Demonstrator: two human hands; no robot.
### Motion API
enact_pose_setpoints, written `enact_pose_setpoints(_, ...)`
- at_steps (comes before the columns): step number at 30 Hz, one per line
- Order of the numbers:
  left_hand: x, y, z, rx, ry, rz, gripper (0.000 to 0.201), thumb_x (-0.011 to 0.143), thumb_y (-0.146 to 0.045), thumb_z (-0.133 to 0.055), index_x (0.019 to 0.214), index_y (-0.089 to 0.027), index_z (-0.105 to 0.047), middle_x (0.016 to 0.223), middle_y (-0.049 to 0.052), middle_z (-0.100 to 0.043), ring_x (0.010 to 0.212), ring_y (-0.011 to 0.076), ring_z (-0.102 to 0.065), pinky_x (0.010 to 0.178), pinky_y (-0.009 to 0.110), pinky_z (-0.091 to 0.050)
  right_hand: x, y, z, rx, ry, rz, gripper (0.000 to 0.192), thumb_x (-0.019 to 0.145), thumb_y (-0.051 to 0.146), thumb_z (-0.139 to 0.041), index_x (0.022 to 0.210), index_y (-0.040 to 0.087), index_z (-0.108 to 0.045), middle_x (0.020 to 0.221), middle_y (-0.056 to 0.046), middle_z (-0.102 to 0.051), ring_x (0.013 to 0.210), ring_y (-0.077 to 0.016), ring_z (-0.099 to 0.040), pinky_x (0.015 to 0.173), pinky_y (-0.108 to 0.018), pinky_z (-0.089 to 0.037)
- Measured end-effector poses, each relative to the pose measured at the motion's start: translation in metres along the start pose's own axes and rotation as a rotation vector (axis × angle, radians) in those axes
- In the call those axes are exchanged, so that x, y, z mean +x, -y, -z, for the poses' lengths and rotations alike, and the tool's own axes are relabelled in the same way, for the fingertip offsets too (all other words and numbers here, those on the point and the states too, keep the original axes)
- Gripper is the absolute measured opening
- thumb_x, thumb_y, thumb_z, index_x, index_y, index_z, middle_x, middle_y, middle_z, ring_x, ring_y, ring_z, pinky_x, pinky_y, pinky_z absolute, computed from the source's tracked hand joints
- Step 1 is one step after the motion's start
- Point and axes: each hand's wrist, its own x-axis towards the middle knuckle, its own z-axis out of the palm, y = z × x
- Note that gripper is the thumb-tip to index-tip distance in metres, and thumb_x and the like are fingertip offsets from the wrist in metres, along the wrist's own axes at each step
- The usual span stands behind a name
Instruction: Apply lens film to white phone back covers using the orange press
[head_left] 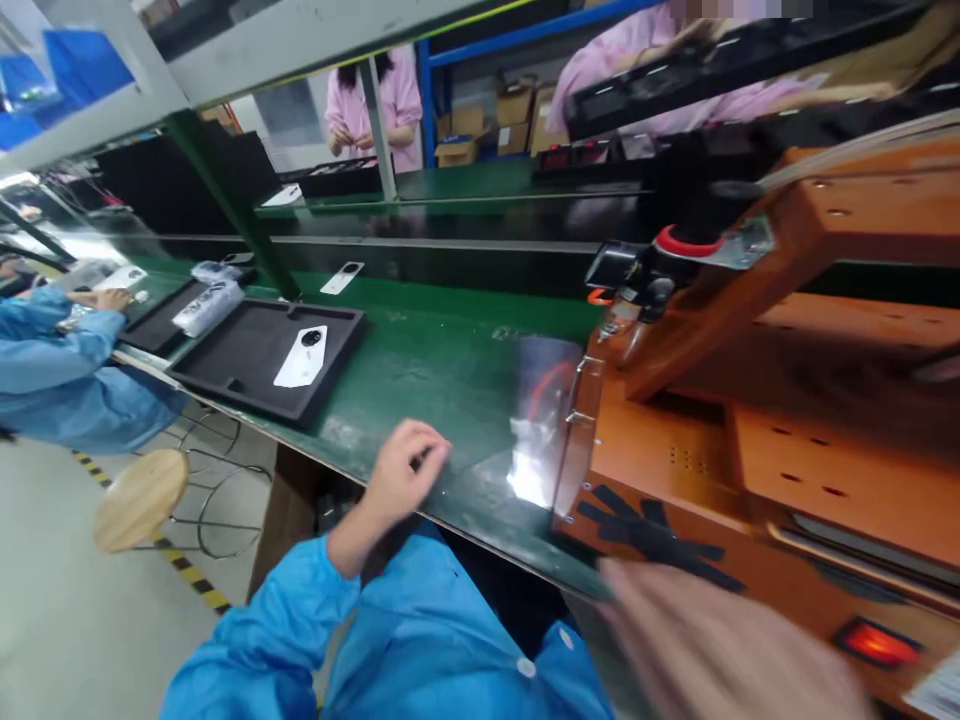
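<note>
My left hand (405,466) hovers at the front edge of the green bench (427,375), thumb and fingers curled together with nothing visible between them. At the lower right my right hand (727,640) is smeared by motion in front of the orange machine (667,450); whether it holds anything cannot be made out. Beside the machine's left side lies a clear plastic sheet (536,440) that reflects light. Left of my left hand, a white phone-back panel (302,357) with a round black camera ring rests in a black foam tray (240,345).
Another white panel (343,278) lies at the bench's back. Clear-wrapped bundles (210,305) sit on a farther tray. A co-worker in a blue sleeve (67,340) works at far left, near a wooden stool (142,498). People in pink stand across the bench. The machine's red switch (877,642) glows.
</note>
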Motion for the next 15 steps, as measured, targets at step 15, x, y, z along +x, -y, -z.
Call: enact_pose_setpoints(15, 0.225, 0.197, 0.085, 0.49, 0.047, 0.44, 0.031, 0.1, -0.031, -0.069, 0.127, -0.017, -0.071, 0.138, 0.013, -0.065, 0.127, 0.0286, -0.064, 0.116, 0.049, -0.051, 0.024, 0.062, -0.132, -0.115, 0.097, -0.226, 0.05, 0.109, 0.034, -0.049, 0.145, 0.004, -0.066, 0.147, -0.025, -0.068, 0.137, -0.0377, -0.065, 0.116, -0.052, -0.048)
